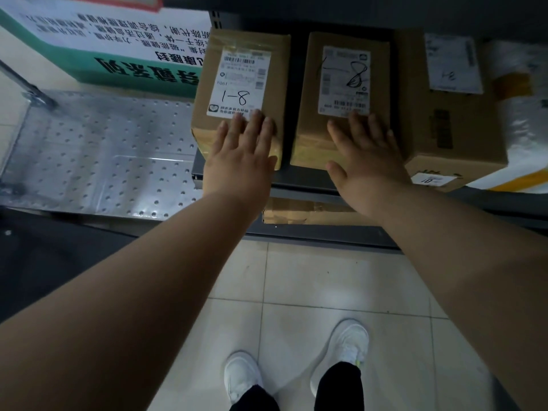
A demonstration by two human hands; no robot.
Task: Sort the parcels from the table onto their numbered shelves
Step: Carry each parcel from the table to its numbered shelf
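Observation:
Two brown cardboard parcels lie side by side on a dark metal shelf (237, 180). The left parcel (267, 54) has a white label marked "1-8". The right parcel (376, 93) has a label with the same number. My left hand (241, 155) lies flat on the near end of the left parcel, fingers straight. My right hand (366, 155) lies flat on the near end of the right parcel, fingers spread.
A bigger cardboard box (444, 132) and a white-and-yellow bag parcel (522, 123) fill the shelf to the right. Another box (305, 215) shows on the lower shelf. A perforated metal cart platform (100, 152) stands left. A green-and-white sign (103, 46) leans behind it. Tiled floor lies below.

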